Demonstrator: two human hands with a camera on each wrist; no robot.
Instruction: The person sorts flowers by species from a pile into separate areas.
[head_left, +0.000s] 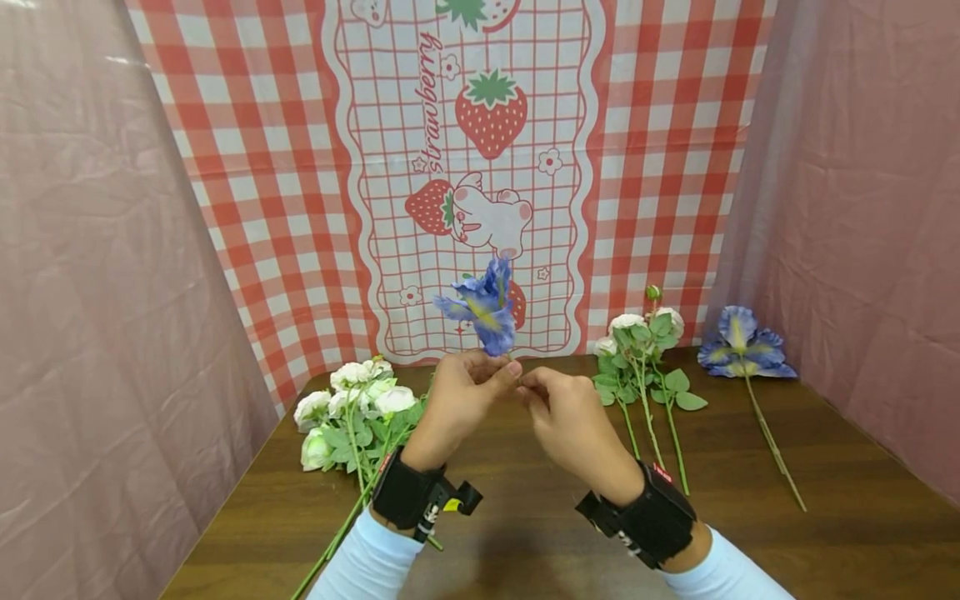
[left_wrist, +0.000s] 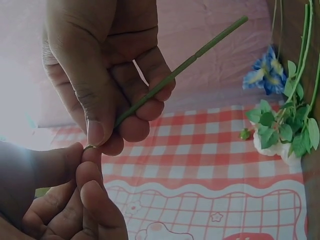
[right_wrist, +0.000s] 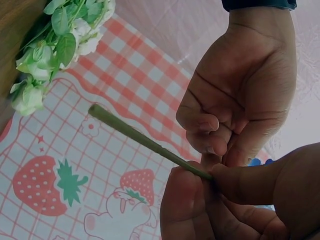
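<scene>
A blue artificial iris [head_left: 483, 312] with a yellow-streaked centre stands upright at the middle of the head view. My left hand [head_left: 459, 406] pinches its stem just under the bloom. Close beside it, my right hand [head_left: 573, 429] grips the same stem between thumb and fingers. The free green stem [left_wrist: 172, 75] sticks out past the right fingers in the left wrist view. From the right wrist, the cut end of the stem [right_wrist: 125, 130] points away from the right thumb. Fingers cover the length of stem between the two hands.
White roses [head_left: 360, 408] with long stems lie at the left of the brown table [head_left: 510, 517]. More pale roses [head_left: 637, 350] lie to the right, beside a second blue iris [head_left: 742, 346]. A red checked strawberry cloth [head_left: 277, 167] hangs behind, with pink curtains at both sides.
</scene>
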